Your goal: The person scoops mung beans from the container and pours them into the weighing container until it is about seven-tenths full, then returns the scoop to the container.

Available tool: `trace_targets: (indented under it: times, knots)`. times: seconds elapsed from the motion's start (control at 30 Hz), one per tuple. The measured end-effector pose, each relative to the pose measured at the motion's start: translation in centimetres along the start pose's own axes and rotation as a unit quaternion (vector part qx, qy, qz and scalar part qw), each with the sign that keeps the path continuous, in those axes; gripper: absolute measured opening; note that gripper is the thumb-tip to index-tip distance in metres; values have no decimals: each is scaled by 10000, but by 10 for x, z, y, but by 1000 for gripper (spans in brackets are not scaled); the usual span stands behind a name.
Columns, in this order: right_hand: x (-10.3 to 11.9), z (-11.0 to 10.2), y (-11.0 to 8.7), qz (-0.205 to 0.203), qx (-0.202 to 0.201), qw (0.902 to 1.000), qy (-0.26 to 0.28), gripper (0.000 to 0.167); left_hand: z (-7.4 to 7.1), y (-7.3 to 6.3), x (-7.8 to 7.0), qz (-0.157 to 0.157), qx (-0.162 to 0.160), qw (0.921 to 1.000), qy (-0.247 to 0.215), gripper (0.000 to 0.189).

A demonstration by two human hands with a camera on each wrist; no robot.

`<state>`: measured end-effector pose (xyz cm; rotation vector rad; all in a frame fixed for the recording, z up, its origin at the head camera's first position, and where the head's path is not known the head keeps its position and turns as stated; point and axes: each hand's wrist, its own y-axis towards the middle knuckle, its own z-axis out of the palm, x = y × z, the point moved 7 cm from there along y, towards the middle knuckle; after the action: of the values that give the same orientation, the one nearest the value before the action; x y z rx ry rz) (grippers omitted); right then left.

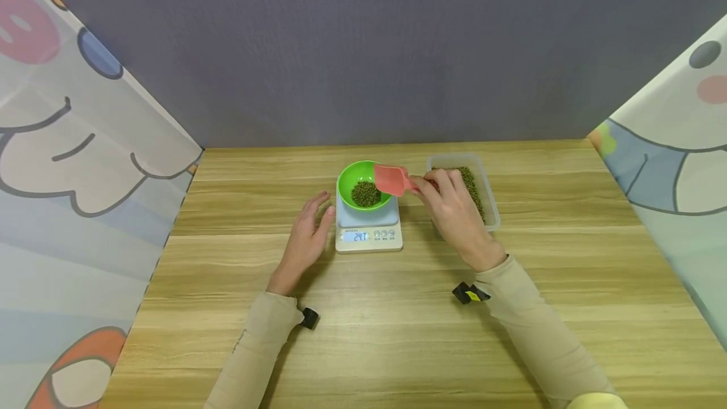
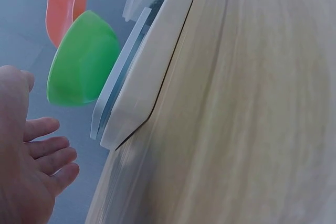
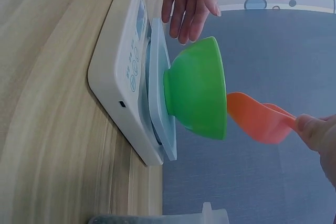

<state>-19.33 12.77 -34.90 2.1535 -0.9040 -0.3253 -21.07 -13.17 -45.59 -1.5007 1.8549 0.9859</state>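
A green bowl (image 1: 351, 177) with a small heap of mung beans (image 1: 366, 194) in it sits on a white kitchen scale (image 1: 369, 246). The lit display seems to read 24.7. My right hand (image 1: 454, 210) grips the handle of a pink scoop (image 1: 390, 180), whose tip is over the bowl's right rim; in the right wrist view the scoop (image 3: 262, 121) tilts down toward the bowl (image 3: 197, 90). Beside the scale's left edge, my left hand (image 1: 307, 235) is held with fingers extended, touching nothing. The left wrist view shows its fingers (image 2: 50, 158) loosely spread near the bowl.
A clear plastic container (image 1: 491, 204) of mung beans stands right of the scale, partly hidden under my right hand. The wooden table (image 1: 386, 333) meets a grey panel (image 1: 392, 49) at the back. Cartoon-printed sheets (image 1: 85, 144) flank both sides.
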Motion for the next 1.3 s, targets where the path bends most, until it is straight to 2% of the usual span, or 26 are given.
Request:
trace_targets:
  times: [0.13,0.43,0.63,0.8,0.97,1.13,1.3]
  knots:
    - [-2,0,0,96,-34,9999,91,20,0,0,-1,-12,22,10000,-7,53]
    - [-7,-3,-3,328,-135,9986,403,25,-1,0,0,-2,7,10000,-4,53]
    - [-15,-9,-8,545,-498,9947,717,23,-1,0,0,-9,23,10000,2,54]
    - [-23,-13,-17,704,-651,9926,742,34,-2,-1,1,-31,44,10000,6,55]
    - [-32,-19,-28,945,-678,9898,817,32,-3,-1,0,-39,50,10000,6,55]
    - [-40,-26,-38,1160,-798,9865,838,38,-4,-2,1,-67,46,10000,25,54]
    - [-46,-33,-44,1198,-875,9859,768,45,-6,-3,3,-97,-6,10000,-5,53]
